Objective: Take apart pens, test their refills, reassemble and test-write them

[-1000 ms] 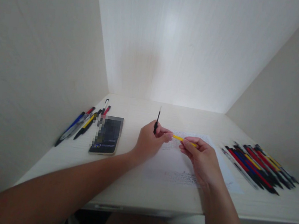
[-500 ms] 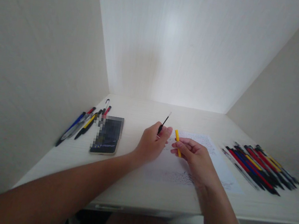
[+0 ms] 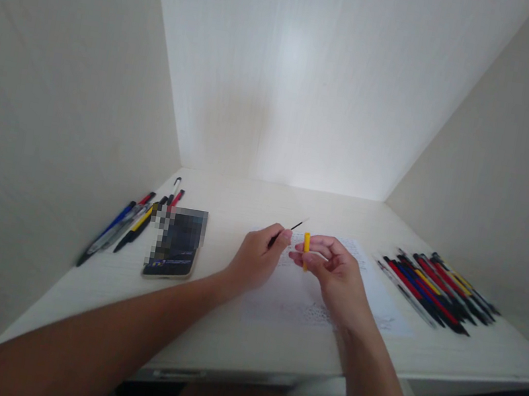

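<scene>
Over the middle of the desk, my left hand (image 3: 258,254) is closed on the black grip of a pen refill (image 3: 297,224), whose thin ink tube points up to the right. Beside it, my right hand (image 3: 331,269) pinches a short yellow pen barrel (image 3: 307,242) upright between thumb and fingers. The two parts are apart, with a small gap between them. Beneath both hands lies a sheet of paper (image 3: 278,300) covered with handwriting, partly hidden by the hands and right forearm.
A phone (image 3: 170,267) lies left of my hands. Several pens (image 3: 139,228) are loosely grouped along the left wall. On the right, more pens (image 3: 431,285) in red, blue, yellow and black lie side by side. Walls close the desk (image 3: 201,342) on three sides.
The refill in my left hand has tilted from steep to flatter, toward the right. My right hand has turned the yellow barrel more upright. The whole view has shifted slightly.
</scene>
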Tool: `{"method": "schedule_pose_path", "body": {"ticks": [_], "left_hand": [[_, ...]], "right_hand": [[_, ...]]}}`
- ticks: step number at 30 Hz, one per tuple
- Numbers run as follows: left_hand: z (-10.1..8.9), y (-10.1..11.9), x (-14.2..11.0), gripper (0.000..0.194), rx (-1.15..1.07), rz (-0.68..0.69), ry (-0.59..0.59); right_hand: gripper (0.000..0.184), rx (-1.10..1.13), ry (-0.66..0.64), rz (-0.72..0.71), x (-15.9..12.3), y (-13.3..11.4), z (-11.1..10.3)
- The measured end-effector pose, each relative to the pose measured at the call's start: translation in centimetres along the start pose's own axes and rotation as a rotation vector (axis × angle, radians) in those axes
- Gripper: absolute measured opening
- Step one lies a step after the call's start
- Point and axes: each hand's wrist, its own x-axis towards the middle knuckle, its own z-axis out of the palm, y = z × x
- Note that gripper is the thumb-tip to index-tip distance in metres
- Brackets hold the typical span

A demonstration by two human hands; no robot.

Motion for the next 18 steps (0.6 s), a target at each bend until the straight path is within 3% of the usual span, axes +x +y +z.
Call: {"method": "schedule_pose_path", "body": {"ticks": [6,13,18], "left_hand": [[0.1,-0.2,0.1,0.030,0.008,0.019,-0.027],[0.3,-0.7,-0.1,0.022,0.093,0.138,-0.070],[0.2,-1.0,-0.2,0.019,0.188,0.168,-0.099]], "right_hand": [[0.036,-0.073,0.035,-0.080,0.1,0.2,-0.6],[0.023,-0.742,0.191,-0.355,0.1,0.2,-3.7],[0.023,-0.901,0.152,-0.439,0.0,0.2,-4.5]]}}
